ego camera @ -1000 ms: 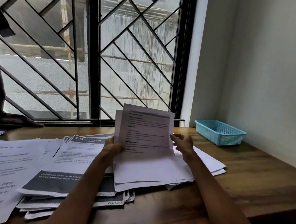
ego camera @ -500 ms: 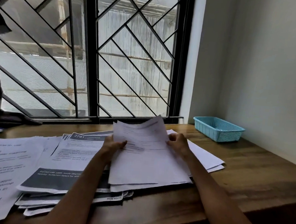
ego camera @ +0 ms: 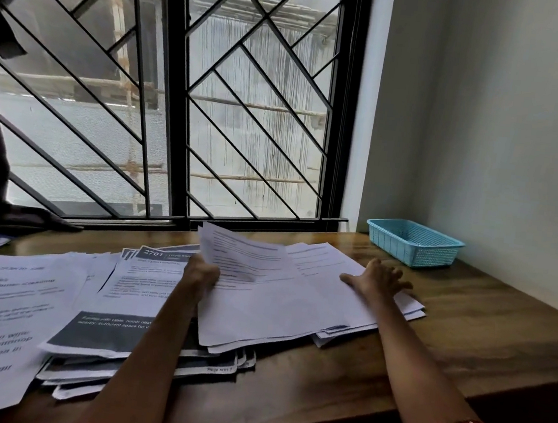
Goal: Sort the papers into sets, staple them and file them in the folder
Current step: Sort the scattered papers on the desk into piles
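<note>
At the wooden desk by the barred window, the left hand pinches the near left edge of a printed sheet, its far end lifted off the pile of white papers beneath. The right hand lies flat with fingers spread on another sheet at the pile's right side. To the left sits a stack of pages with dark headers, partly under the left forearm, and further left lies a large sheet with bold type. A small blue basket stands in the far right corner, well apart from the papers.
</note>
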A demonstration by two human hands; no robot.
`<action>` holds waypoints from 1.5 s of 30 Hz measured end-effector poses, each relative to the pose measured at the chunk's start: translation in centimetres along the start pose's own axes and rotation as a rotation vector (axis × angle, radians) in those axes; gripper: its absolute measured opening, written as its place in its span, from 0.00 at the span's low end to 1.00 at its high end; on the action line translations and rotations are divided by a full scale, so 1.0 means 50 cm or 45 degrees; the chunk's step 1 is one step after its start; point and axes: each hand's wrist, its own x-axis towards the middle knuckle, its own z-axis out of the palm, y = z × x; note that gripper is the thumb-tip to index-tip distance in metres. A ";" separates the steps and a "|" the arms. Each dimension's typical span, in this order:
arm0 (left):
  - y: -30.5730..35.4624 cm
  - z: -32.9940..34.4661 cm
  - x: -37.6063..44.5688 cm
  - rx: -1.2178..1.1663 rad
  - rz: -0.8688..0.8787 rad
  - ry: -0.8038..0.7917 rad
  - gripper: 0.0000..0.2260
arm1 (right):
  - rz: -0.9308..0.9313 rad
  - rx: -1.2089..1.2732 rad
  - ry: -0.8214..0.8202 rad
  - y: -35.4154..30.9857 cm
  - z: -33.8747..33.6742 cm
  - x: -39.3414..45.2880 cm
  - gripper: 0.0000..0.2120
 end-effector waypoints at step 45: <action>0.030 0.000 -0.016 -0.036 -0.120 0.138 0.28 | -0.303 0.940 0.087 -0.052 0.015 0.014 0.10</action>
